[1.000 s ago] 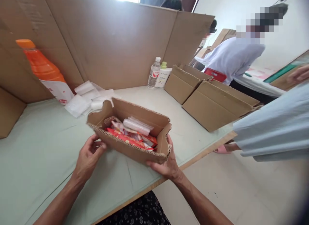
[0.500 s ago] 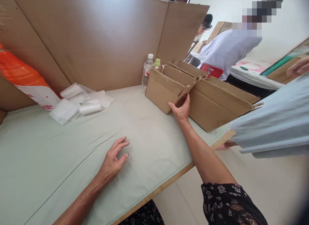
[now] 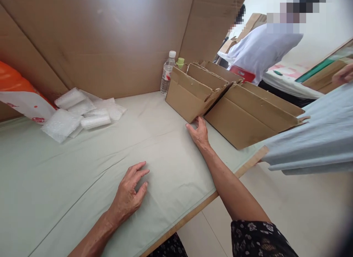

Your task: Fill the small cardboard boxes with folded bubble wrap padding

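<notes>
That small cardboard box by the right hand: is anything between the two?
No. The right hand lies on the green cloth with its fingertips at the bottom near corner of the small cardboard box. The left hand rests flat on the cloth, well short of it.

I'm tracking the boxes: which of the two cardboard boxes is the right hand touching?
The smaller box, nearer the water bottle; the right hand touches its bottom corner, while the larger box lies beside it, untouched.
</notes>
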Motion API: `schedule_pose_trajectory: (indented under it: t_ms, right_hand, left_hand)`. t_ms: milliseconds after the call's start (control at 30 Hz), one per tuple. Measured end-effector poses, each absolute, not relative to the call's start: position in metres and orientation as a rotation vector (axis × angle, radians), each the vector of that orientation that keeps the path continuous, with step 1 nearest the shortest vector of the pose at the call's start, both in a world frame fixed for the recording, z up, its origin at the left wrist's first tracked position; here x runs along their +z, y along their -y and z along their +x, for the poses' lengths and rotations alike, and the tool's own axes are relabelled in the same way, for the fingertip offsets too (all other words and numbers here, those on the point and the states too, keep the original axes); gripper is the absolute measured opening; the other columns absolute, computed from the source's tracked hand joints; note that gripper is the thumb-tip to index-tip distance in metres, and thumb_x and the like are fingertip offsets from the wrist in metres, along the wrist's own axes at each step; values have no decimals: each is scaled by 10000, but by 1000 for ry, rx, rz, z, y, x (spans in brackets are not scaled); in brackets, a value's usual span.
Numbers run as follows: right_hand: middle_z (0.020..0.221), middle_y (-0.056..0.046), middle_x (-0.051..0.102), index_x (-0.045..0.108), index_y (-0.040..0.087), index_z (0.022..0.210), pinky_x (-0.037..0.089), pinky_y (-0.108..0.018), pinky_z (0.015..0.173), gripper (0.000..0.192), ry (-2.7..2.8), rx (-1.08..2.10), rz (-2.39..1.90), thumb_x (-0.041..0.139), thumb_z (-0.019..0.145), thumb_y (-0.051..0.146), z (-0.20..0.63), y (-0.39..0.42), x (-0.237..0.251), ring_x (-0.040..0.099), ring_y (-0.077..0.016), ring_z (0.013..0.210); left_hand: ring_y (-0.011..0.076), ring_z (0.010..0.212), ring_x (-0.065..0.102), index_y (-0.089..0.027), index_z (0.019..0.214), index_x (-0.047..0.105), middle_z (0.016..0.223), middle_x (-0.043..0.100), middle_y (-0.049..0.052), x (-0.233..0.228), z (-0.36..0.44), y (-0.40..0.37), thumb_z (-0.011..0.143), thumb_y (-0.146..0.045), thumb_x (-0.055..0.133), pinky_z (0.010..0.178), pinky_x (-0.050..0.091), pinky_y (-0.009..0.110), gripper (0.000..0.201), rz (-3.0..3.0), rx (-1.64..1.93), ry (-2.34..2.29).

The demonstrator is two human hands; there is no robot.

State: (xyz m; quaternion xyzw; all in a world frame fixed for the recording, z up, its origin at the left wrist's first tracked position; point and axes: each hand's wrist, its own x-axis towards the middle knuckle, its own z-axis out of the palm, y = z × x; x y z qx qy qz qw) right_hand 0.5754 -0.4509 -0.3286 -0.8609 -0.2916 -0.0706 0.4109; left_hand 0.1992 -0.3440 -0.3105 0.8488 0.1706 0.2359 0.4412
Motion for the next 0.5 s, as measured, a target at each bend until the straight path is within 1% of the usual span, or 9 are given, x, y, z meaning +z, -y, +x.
schedule_pose_trajectory:
  t_ms: [67,100,167,233,267,333,400,433,500]
  right_hand:
    - [1508,-241,474,438,97,1490,510,-480,1033,782,711,-186,-2189,600,823,473,576,451,-328,585,-304,1251]
    - [1497,-242,484,448,93,1480,513,-479,1029,768,707,-188,-2204,591,820,460,576,451,-328,599,-300,1230]
    - [1440,-239,538,500,89,1427,513,-489,1024,718,718,-177,-2242,572,804,440,571,452,-324,622,-305,1191]
    - [1366,-236,597,580,91,1328,484,-526,1052,652,760,-150,-2279,564,769,427,563,452,-316,614,-340,1205]
    - [1330,-238,621,621,98,1264,454,-553,1077,612,791,-134,-2295,560,751,426,558,451,-311,598,-367,1232]
    - [1304,-278,629,679,97,1144,376,-620,1111,548,855,-102,-2316,547,731,433,551,449,-303,550,-439,1293]
    - [1316,-320,618,722,129,1041,363,-679,1054,496,927,-87,-2373,523,766,491,550,448,-301,525,-505,1309]
    - [1289,-366,612,738,122,988,361,-721,991,491,940,-93,-2396,513,767,498,552,448,-305,530,-552,1279]
    - [1260,-325,653,768,195,1032,426,-695,854,519,1064,-239,-2480,468,810,555,554,449,-318,606,-525,1193]
  left_hand:
    - [307,1265,628,-260,1167,711,1371,652,121,-311,199,343,894,-189,572,910,620,440,314,2107,594,-400]
    - [307,1268,626,-257,1168,710,1375,649,123,-311,200,342,892,-183,570,930,613,450,318,2102,591,-399]
    - [311,1277,617,-251,1166,710,1386,642,127,-310,201,342,887,-175,566,918,615,446,323,2090,578,-409]
    - [311,1275,613,-241,1165,711,1395,638,131,-308,204,342,867,-157,566,908,617,445,342,2092,564,-413]
    - [309,1274,612,-235,1163,714,1393,640,133,-307,206,343,853,-145,568,925,610,451,354,2100,561,-406]
    - [302,1267,612,-217,1155,721,1380,650,137,-306,211,343,820,-131,579,998,577,470,374,2130,573,-378]
    - [302,1262,612,-183,1149,728,1383,649,153,-307,215,340,798,-145,599,1063,535,478,377,2176,574,-338]
    - [306,1258,612,-155,1151,731,1389,643,171,-308,216,338,793,-156,611,1082,520,477,377,2201,571,-337]
    - [315,1270,602,-119,1154,733,1370,652,188,-309,213,336,790,-177,626,1110,495,482,384,2269,521,-313]
